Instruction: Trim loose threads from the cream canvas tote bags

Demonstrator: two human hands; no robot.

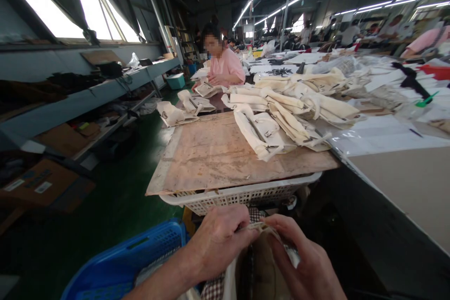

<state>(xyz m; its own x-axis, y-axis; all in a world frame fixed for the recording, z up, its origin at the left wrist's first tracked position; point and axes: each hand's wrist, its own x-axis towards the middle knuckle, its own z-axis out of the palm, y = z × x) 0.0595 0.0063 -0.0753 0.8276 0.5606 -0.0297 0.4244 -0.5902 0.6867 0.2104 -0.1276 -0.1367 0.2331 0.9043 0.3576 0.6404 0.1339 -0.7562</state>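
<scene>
My left hand pinches the top edge of a cream fabric piece between thumb and bent fingers. From the other side my right hand grips the same edge, close to the left fingertips. The piece hangs down toward my lap and looks open like a bag; its lower part is cut off by the frame. Brown-and-white checked cloth shows beneath the left wrist. What lies right between the fingertips is too small to make out.
A wooden board lies ahead above a white plastic basket. Cream fabric bags are heaped on its far right. A blue basket stands at lower left. A co-worker in pink sits beyond. A long worktable runs along the right.
</scene>
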